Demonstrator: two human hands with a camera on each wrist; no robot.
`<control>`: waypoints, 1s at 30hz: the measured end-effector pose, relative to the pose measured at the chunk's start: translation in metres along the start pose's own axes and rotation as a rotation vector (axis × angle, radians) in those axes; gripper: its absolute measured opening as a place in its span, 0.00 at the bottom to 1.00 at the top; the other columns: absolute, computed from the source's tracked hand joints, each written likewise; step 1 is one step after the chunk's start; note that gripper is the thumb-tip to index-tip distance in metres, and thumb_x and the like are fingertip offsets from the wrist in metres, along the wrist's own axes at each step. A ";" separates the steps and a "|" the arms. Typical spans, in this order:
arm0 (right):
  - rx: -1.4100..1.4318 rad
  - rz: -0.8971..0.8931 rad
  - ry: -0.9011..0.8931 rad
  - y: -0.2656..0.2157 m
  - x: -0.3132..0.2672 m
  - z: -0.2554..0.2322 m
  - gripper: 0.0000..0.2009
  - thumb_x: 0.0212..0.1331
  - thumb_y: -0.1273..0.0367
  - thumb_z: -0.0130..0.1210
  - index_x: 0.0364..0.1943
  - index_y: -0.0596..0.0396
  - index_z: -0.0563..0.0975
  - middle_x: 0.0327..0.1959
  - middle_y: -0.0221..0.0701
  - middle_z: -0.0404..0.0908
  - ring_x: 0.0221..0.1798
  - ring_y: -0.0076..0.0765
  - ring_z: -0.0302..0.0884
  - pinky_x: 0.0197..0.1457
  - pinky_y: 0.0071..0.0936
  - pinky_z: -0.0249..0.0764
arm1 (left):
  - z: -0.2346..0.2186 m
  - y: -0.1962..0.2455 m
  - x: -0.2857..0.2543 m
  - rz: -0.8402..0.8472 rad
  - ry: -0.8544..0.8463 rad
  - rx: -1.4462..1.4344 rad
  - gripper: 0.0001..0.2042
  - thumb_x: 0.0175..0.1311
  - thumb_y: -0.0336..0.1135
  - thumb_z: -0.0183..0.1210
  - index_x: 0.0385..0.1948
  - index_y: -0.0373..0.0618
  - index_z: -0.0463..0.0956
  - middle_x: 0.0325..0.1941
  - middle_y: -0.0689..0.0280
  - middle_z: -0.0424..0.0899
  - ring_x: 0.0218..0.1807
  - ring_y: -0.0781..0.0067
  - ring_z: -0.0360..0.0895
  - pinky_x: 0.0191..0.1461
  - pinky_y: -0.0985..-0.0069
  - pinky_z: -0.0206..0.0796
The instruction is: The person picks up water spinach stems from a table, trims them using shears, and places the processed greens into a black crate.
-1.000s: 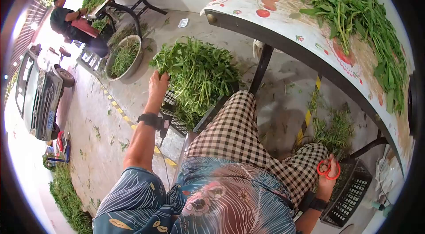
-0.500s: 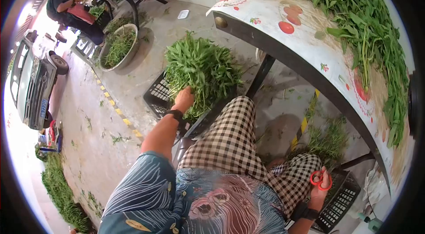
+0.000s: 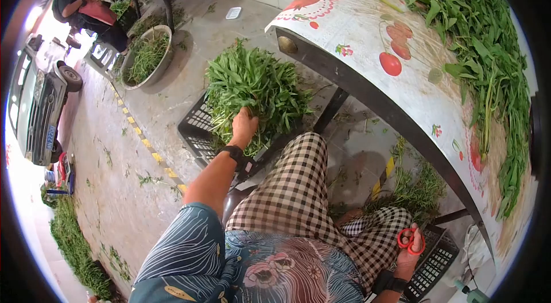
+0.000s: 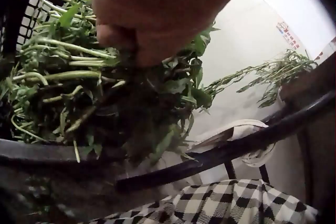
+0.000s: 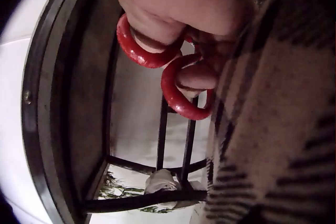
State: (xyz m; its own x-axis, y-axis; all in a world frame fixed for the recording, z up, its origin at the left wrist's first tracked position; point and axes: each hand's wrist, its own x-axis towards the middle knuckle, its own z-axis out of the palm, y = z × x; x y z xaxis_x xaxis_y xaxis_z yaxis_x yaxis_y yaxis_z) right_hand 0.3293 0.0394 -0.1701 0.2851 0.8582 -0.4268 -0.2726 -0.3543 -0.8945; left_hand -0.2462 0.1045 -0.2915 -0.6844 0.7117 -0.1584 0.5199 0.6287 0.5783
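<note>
A black plastic crate (image 3: 192, 125) on the floor is heaped with leafy green stalks (image 3: 252, 73). My left hand (image 3: 245, 127) reaches down onto the near side of the heap and grips a bunch there, its fingertips hidden among the leaves. In the left wrist view, pale cut stems (image 4: 84, 64) stick out to the left from under that hand. Beside the checked trouser leg, my right hand (image 3: 408, 257) holds red-handled scissors (image 5: 181, 103), fingers and thumb through the loops. The blades are hidden.
At right stands a table (image 3: 344, 16) with a fruit-print cloth and piled greens. A second crate (image 3: 433, 263) sits below it, near loose stalks (image 3: 416, 191). Beyond the heap are a round tub (image 3: 166, 56), another person (image 3: 94, 10) at a far table, and a parked car (image 3: 37, 105).
My left hand has moved right with a bunch of greens, from beyond the crate's left edge onto the heap. The scissors remain in my right hand. The head view has shifted a little.
</note>
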 end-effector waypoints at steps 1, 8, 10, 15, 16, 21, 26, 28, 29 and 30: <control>-0.020 0.001 0.009 -0.001 0.001 0.000 0.19 0.56 0.59 0.56 0.44 0.60 0.74 0.27 0.27 0.75 0.25 0.19 0.67 0.26 0.15 0.65 | 0.007 -0.004 0.006 -0.011 -0.030 -0.020 0.18 0.46 0.38 0.59 0.36 0.35 0.71 0.36 0.45 0.78 0.43 0.44 0.74 0.46 0.58 0.66; -0.083 0.000 0.034 -0.008 -0.005 0.004 0.19 0.58 0.58 0.53 0.45 0.58 0.73 0.26 0.25 0.74 0.22 0.17 0.65 0.24 0.15 0.60 | 0.040 -0.030 0.043 -0.050 -0.205 -0.093 0.25 0.50 0.46 0.58 0.42 0.31 0.73 0.43 0.43 0.77 0.49 0.46 0.73 0.51 0.61 0.65; -0.103 0.035 0.076 -0.010 -0.006 0.004 0.19 0.58 0.59 0.54 0.46 0.58 0.73 0.26 0.24 0.74 0.23 0.17 0.65 0.24 0.16 0.61 | 0.042 -0.035 0.055 -0.160 -0.279 -0.057 0.25 0.51 0.47 0.58 0.41 0.30 0.74 0.42 0.43 0.78 0.48 0.47 0.74 0.50 0.60 0.65; -0.136 -0.013 0.078 -0.004 -0.011 -0.002 0.23 0.58 0.57 0.53 0.50 0.60 0.72 0.27 0.26 0.73 0.27 0.21 0.66 0.27 0.21 0.64 | 0.027 -0.016 0.063 -0.306 -0.420 -0.159 0.22 0.55 0.44 0.57 0.37 0.28 0.73 0.36 0.52 0.76 0.33 0.61 0.72 0.36 0.63 0.64; -0.150 -0.015 0.095 -0.003 -0.012 -0.001 0.24 0.58 0.57 0.54 0.51 0.60 0.71 0.27 0.26 0.73 0.27 0.21 0.66 0.28 0.22 0.64 | 0.029 -0.018 0.061 -0.286 -0.404 -0.186 0.22 0.55 0.44 0.57 0.38 0.28 0.72 0.36 0.52 0.76 0.33 0.62 0.72 0.37 0.63 0.65; -0.107 -0.017 0.079 -0.004 -0.010 0.007 0.17 0.57 0.59 0.55 0.44 0.57 0.75 0.26 0.25 0.75 0.25 0.21 0.68 0.26 0.19 0.64 | 0.024 -0.028 0.040 -0.177 -0.336 -0.403 0.21 0.53 0.44 0.58 0.34 0.30 0.73 0.29 0.57 0.77 0.29 0.61 0.73 0.36 0.64 0.65; -0.077 0.002 0.018 0.017 0.009 -0.015 0.16 0.57 0.58 0.55 0.42 0.56 0.75 0.25 0.25 0.76 0.24 0.21 0.67 0.23 0.20 0.63 | -0.004 -0.020 0.020 -0.161 -0.380 -0.584 0.17 0.55 0.40 0.56 0.34 0.31 0.73 0.25 0.61 0.75 0.24 0.70 0.69 0.30 0.70 0.64; -0.053 0.010 0.009 0.019 0.012 -0.020 0.17 0.57 0.58 0.55 0.42 0.56 0.75 0.25 0.26 0.77 0.24 0.21 0.68 0.23 0.20 0.62 | -0.019 -0.025 0.018 -0.122 -0.405 -0.514 0.17 0.55 0.40 0.54 0.36 0.32 0.73 0.24 0.62 0.74 0.23 0.71 0.70 0.30 0.72 0.66; -0.034 0.011 0.007 0.020 0.012 -0.024 0.17 0.57 0.58 0.55 0.42 0.56 0.75 0.25 0.26 0.77 0.24 0.21 0.68 0.23 0.19 0.62 | -0.023 -0.024 0.017 -0.100 -0.420 -0.476 0.16 0.56 0.39 0.54 0.37 0.32 0.74 0.24 0.63 0.74 0.23 0.72 0.70 0.29 0.73 0.66; -0.015 0.012 0.006 0.021 0.012 -0.027 0.17 0.57 0.58 0.55 0.42 0.56 0.75 0.25 0.26 0.77 0.24 0.21 0.68 0.23 0.19 0.62 | -0.035 -0.008 0.008 -0.124 -0.378 -0.415 0.16 0.56 0.38 0.52 0.38 0.32 0.74 0.22 0.65 0.74 0.22 0.74 0.71 0.27 0.75 0.66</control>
State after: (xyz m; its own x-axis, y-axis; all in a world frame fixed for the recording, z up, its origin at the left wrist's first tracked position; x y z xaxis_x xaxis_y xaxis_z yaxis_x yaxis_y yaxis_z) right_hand 0.3516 0.0319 -0.1977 0.2873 0.8518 -0.4381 -0.2620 -0.3700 -0.8913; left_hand -0.2735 0.0943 -0.2695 -0.4573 0.7509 -0.4765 0.1512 0.5937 0.7904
